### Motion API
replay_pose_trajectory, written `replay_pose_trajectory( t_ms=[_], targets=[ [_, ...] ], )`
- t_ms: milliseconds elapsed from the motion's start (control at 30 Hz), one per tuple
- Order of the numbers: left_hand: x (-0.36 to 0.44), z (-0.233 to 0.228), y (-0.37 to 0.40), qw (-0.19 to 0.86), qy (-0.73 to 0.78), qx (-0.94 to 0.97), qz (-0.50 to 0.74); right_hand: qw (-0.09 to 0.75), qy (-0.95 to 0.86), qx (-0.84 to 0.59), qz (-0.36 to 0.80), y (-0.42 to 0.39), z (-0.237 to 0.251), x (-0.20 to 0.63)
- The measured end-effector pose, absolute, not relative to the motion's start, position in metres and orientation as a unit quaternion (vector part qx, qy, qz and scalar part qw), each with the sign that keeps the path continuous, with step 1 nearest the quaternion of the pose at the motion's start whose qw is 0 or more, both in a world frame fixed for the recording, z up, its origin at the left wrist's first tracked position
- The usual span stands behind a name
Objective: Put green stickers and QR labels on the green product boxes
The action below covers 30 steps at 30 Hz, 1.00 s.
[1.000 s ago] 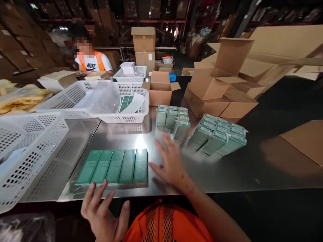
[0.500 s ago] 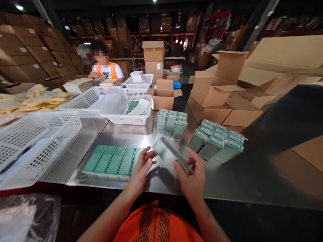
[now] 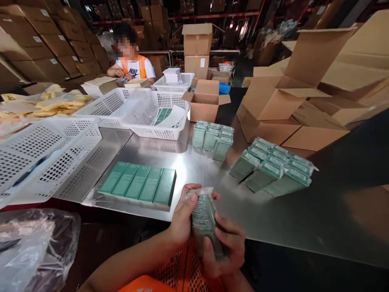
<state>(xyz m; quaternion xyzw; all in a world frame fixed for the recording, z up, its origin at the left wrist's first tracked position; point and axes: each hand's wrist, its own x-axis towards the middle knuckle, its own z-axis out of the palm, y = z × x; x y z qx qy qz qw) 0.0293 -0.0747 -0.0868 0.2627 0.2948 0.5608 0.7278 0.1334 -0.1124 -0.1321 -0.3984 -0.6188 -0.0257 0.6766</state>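
Observation:
A green box in clear plastic wrap (image 3: 204, 217) is held between my two hands, in front of my body at the table's near edge. My left hand (image 3: 183, 217) grips its upper end, with the thumb across the wrap. Around the lower right side curl the fingers of my right hand (image 3: 226, 243). Left of my hands, several green boxes (image 3: 136, 181) lie flat in a row. Two groups of wrapped green boxes stand upright beyond: a smaller group (image 3: 212, 138) in the middle and a larger group (image 3: 272, 166) to the right.
White perforated baskets (image 3: 158, 132) line the left side, one holding green printed sheets. An open carton (image 3: 204, 107) stands behind the boxes; more cartons (image 3: 273, 101) pile up at right. Across the table sits a person in an orange vest (image 3: 138, 67). Clear plastic bags (image 3: 39, 243) hang at lower left.
The wrapped box has come down and closer to my body. My left hand, apart from it before, now grips its upper end. The camera view has tilted slightly downward.

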Motion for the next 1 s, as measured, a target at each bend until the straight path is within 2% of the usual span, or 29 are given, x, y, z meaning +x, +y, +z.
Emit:
replay_pose_trajectory(
  t_ms=[100, 267, 400, 567, 633, 733, 867, 1000],
  targets=[
    [0.018, -0.085, -0.067, 0.728, 0.285, 0.336, 0.526, 0.700, -0.578, -0.413, 0.073, -0.112, -0.131, 0.133],
    [-0.013, -0.063, -0.043, 0.537, 0.289, 0.614, 0.501, 0.701, -0.387, -0.366, 0.474, -0.107, -0.127, 0.147],
    [-0.025, -0.047, -0.029, 0.497, 0.325, 0.667, 0.449, 0.656, -0.333, -0.336, 0.589, -0.100, -0.128, 0.159],
    [-0.029, -0.046, -0.023, 0.508, 0.356, 0.668, 0.410, 0.642, -0.337, -0.349, 0.594, -0.095, -0.130, 0.160],
    [-0.030, -0.047, -0.023, 0.481, 0.371, 0.694, 0.386, 0.648, -0.330, -0.367, 0.580, -0.095, -0.130, 0.159],
    [-0.029, -0.051, -0.024, 0.429, 0.392, 0.699, 0.416, 0.657, -0.329, -0.389, 0.555, -0.095, -0.131, 0.159],
    [-0.025, -0.060, -0.019, 0.531, 0.393, 0.606, 0.443, 0.677, -0.347, -0.406, 0.507, -0.095, -0.130, 0.163],
    [-0.024, -0.061, -0.013, 0.613, 0.385, 0.577, 0.378, 0.677, -0.397, -0.413, 0.461, -0.095, -0.128, 0.168]
  ],
)
